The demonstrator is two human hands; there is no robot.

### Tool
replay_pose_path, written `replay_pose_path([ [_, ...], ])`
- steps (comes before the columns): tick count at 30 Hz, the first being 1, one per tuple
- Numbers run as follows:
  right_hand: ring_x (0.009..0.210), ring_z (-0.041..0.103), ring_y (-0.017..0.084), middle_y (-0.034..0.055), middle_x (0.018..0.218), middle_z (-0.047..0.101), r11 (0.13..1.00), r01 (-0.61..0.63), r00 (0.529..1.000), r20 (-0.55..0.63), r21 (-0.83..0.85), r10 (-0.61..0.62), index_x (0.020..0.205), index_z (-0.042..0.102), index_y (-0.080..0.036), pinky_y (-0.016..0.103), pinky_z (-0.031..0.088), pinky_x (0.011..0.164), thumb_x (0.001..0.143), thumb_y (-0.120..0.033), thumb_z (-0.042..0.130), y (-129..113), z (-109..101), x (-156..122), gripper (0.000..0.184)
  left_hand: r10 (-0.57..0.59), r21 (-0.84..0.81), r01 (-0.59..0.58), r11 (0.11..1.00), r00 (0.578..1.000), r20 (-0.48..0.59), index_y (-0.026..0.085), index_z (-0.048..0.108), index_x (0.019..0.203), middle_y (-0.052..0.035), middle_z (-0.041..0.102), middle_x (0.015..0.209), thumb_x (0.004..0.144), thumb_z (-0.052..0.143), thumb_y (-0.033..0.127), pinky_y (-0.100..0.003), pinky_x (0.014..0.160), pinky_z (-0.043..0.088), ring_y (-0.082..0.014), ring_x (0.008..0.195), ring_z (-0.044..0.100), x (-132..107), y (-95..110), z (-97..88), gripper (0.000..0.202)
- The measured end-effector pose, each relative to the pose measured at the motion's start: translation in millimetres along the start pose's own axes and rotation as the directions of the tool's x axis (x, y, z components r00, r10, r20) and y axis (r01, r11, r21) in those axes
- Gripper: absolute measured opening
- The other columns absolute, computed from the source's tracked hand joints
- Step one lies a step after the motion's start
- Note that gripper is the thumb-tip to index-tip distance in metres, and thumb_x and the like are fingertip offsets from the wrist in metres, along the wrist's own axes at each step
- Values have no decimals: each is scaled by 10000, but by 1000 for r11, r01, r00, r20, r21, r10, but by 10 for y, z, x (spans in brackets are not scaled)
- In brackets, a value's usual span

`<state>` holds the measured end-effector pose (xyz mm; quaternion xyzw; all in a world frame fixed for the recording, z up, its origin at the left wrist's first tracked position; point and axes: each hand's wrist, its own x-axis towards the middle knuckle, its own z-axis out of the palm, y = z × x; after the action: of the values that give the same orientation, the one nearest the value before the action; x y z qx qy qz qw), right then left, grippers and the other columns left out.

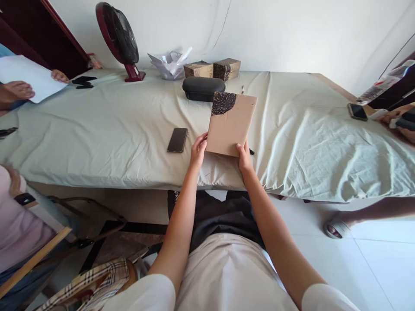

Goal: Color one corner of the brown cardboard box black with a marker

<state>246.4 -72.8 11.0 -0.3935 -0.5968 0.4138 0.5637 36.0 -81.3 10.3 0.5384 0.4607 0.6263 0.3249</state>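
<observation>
Cardboard panel (231,129) held in two hands over pale green cloth (136,125)

From the left: one white sheet (35,75) between a co-worker's two hands (19,90). One fan (120,36), one translucent basket (157,65). Two small boxes side by side, left box (194,70) and right box (231,67), any print too small to read. One black case (201,89) in front of them. One phone (177,140). Left hand (198,150) part-closed, grasping the panel's lower left edge. Black scribble (223,103) across the panel's upper left corner. Right hand (245,159) grasping its lower right corner, thumb on the face. Far right: second phone (357,112); one bottle (372,92), label unreadable; another person's fingers (391,115) near a dark object (407,121).
</observation>
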Motion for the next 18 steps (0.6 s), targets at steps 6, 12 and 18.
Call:
replay_pose_path([
  [6,1587,441,379,-40,1788,369,1000,-26,1000,6,15,26,1748,181,-402,567,288,1367,854,-810,612,-68,16,-10,1074,-51,-7,51,999,999,3,183,686,1372,-174,727,1450,937,589,689,-445,1205,527,-340,1455,621,5,47,-82,674],
  [12,1631,378,391,-9,1797,353,999,-26,1000,0,23,26,1743,244,-359,561,276,1372,857,-810,640,-69,15,-20,1070,-49,27,50,998,998,-51,167,717,1333,-190,722,1451,903,614,759,-458,1184,546,-365,1444,623,2,31,-99,738],
  [18,1640,366,381,-6,1800,352,998,10,1000,-29,66,-8,1720,326,-341,551,243,1383,845,-784,677,-26,9,-18,1042,39,-154,-50,987,997,-71,204,805,1213,-142,795,1278,798,744,803,-453,1095,589,-336,1250,736,64,-114,-119,731],
])
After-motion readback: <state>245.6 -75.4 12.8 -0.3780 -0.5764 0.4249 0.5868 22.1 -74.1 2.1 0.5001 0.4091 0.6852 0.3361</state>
